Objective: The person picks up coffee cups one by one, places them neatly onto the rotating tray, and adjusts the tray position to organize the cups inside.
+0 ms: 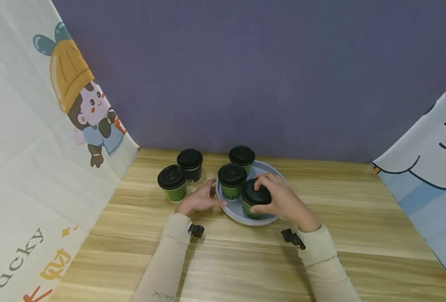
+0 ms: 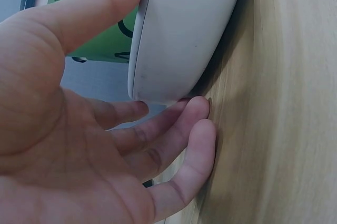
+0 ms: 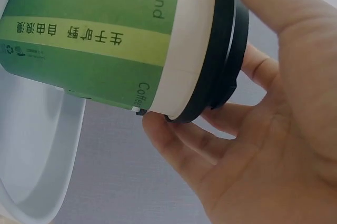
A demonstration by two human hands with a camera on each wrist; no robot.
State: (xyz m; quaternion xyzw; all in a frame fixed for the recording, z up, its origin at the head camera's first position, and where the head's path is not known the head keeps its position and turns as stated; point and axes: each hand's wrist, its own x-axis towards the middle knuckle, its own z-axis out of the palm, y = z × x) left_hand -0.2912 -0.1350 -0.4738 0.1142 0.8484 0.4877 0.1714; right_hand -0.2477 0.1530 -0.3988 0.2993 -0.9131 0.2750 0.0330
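Observation:
My right hand [image 1: 285, 203] grips a green paper coffee cup [image 1: 250, 210] by its black lid, at the front right of a round pale grey tray [image 1: 241, 220]. In the right wrist view, thumb and fingers close around the lid [image 3: 224, 50] from opposite sides. My left hand [image 1: 202, 198] holds the tray's left edge, its thumb over the rim and its fingers curled by the outer wall [image 2: 179, 29]. Two more green cups with black lids, a front one [image 1: 232, 177] and a rear one [image 1: 242, 156], stand upright on the tray.
Left of the tray, a green lidded cup [image 1: 173, 180] and a black lidded cup [image 1: 191, 163] stand close together on the wooden table [image 1: 238, 268]. A blue-grey partition [image 1: 260, 75] rises behind the table. Printed cloths hang at the left [image 1: 26, 138] and right [image 1: 426, 167].

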